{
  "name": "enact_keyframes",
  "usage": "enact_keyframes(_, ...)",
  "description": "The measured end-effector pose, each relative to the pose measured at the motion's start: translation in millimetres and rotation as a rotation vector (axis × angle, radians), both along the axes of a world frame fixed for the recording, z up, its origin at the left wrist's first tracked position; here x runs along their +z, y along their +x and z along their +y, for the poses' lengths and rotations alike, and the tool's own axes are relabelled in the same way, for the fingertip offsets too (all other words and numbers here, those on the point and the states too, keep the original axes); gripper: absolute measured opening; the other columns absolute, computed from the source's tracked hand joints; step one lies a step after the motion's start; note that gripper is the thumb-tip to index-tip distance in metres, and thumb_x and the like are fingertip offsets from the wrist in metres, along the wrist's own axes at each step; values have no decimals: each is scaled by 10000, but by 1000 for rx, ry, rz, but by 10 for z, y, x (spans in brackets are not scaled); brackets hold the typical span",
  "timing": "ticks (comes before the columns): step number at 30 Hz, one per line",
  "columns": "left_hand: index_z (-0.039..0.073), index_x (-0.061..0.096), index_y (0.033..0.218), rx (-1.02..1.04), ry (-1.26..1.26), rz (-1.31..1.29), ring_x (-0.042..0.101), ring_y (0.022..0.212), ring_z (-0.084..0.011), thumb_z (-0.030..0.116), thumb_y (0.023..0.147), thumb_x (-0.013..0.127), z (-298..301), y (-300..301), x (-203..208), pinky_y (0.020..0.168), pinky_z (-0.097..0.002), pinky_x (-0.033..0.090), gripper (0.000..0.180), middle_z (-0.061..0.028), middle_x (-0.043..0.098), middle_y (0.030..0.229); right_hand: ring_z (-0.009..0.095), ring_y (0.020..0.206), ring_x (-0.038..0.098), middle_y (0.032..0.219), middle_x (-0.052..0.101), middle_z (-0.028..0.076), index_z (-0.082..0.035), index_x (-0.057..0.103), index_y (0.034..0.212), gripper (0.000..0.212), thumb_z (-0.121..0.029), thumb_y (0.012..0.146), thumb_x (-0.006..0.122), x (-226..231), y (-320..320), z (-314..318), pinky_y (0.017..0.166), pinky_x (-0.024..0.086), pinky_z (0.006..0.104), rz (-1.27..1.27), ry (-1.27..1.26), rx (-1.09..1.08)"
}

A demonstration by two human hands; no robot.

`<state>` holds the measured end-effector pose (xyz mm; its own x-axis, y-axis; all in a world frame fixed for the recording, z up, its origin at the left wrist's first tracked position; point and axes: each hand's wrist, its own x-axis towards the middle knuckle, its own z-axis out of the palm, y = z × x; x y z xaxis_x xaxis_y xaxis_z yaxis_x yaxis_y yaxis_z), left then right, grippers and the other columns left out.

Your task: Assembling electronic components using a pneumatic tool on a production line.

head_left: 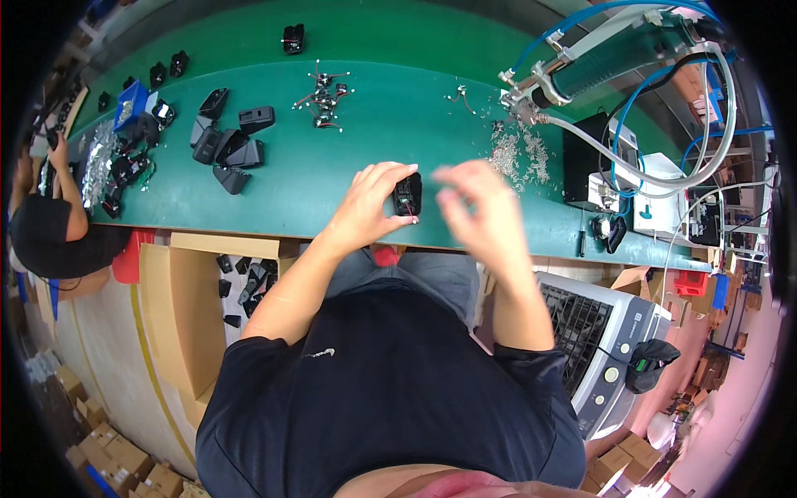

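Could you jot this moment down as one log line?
left hand: gripping black housing at green table | right hand: beside it, blurred, contents unclear | leftward: black shells | rightward: scattered small parts

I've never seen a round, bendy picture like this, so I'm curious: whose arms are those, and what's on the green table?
They belong to a person, not a robot. A camera on the person's head looks down, and its wide lens makes straight edges bend. The left hand holds a small black case at the near edge of the green table. The right hand is blurry beside it, so I can't tell if it holds anything. Black plastic parts lie to the left, a tangle of wires farther back, and tiny pale bits to the right.
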<state>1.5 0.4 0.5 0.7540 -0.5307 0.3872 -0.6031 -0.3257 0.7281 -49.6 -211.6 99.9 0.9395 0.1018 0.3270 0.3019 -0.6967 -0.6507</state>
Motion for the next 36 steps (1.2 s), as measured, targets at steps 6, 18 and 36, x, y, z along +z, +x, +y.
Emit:
enact_keyframes(6, 74, 595, 1314, -13, -15, -49, 569, 1261, -352, 174, 668, 940, 3, 1, -38, 1074, -452, 445, 739, -149, 604, 1336, 254, 1163, 604, 1296, 606, 174, 59, 489, 1385, 602, -367, 1003, 677, 1147, 580, -361, 894, 529, 379, -728, 213, -497)
enact_keyframes(18, 71, 642, 986, 63, 23, -59, 570, 1210, -361, 231, 677, 943, -26, -28, -49, 983, -447, 471, 460, -144, 565, 1344, 226, 669, 630, 955, 653, 180, 92, 505, 1315, 1108, -906, 894, 269, 749, 421, 221, 585, 535, 307, -339, 924, -92)
enact_keyframes(36, 79, 664, 938, 61, 44, -69, 567, 1149, -310, 237, 686, 932, -39, -46, 25, 967, -431, 435, 400, -105, 562, 1270, 173, 702, 627, 1090, 623, 167, 69, 475, 1337, 1063, -888, 884, 379, 304, 337, 369, 567, 531, 282, -250, 1171, 75)
